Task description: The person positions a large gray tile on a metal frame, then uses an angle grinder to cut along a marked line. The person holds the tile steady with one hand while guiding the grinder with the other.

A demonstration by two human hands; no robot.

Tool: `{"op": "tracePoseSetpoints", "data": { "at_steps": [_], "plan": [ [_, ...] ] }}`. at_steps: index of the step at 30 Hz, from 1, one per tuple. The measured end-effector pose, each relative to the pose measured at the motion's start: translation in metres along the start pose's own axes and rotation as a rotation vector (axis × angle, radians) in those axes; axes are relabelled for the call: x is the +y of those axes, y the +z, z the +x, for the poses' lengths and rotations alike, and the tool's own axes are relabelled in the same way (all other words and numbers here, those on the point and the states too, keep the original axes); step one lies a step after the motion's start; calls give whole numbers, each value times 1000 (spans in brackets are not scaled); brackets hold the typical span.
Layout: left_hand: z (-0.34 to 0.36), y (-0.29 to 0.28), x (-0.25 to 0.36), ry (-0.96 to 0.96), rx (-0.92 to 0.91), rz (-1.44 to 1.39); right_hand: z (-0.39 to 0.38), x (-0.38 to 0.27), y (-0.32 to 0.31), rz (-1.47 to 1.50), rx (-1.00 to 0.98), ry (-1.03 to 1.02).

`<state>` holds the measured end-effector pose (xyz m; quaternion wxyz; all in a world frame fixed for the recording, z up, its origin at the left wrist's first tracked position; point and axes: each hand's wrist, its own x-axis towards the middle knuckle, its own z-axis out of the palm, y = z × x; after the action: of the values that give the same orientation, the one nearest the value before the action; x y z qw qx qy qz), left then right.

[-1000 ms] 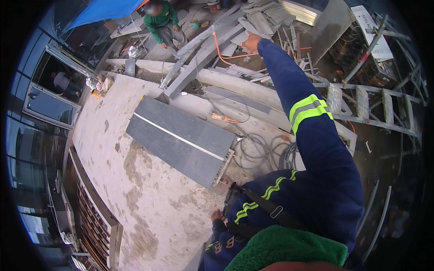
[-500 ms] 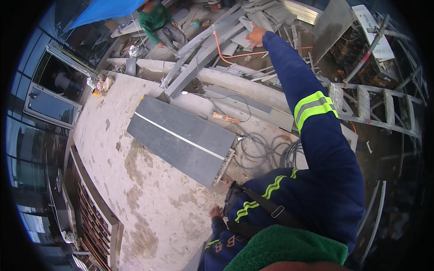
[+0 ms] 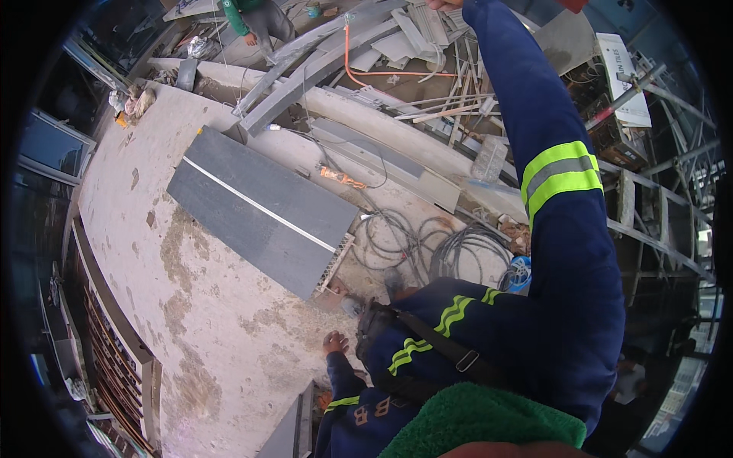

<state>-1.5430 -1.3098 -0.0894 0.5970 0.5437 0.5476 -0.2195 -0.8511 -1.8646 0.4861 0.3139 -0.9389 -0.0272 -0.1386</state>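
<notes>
My right arm, in a dark blue sleeve with a yellow-green reflective band, stretches up and away; my right hand [image 3: 444, 4] is cut by the top edge and its fingers are mostly hidden. Low beside my body hangs my left hand [image 3: 334, 343], fingers loosely apart and nothing visible in it. Nearest to it lies a dark grey slab [image 3: 263, 210] with a thin white strip [image 3: 256, 202] along its length. Past the slab's far side is an orange, slender power tool [image 3: 340, 177] with a cord. Coiled dark cables [image 3: 466, 256] lie to the right.
Beyond a low concrete kerb, long grey beams [image 3: 317, 80] and scrap boards lie piled with an orange hose [image 3: 348, 57]. A co-worker in green [image 3: 263, 23] is at the far left. Scaffold bars [image 3: 649, 229] and a boxed stack [image 3: 622, 137] stand right. Glass panels line the left.
The view has shifted, so the slab, tool and kerb sit further left and higher. My right hand has moved up to the picture's edge; my left hand still hangs low.
</notes>
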Motion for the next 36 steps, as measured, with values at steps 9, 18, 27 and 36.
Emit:
{"op": "tracePoseSetpoints", "data": {
  "at_steps": [9, 18, 27, 36],
  "plan": [
    [-2, 20, -92, -14, 16, -246, -74, 74, 166, 195, -437, 198],
    [-44, 21, -192, -253, 62, -371, -456, 225, 382, -280, -1305, 487],
    [-42, 36, -223, -12, 83, 106, -614, 200, 361, -218, -1534, 569],
    [-35, 24, -218, -22, 130, 102, -612, 217, 387, -8, -1274, 845]
  ]
}}
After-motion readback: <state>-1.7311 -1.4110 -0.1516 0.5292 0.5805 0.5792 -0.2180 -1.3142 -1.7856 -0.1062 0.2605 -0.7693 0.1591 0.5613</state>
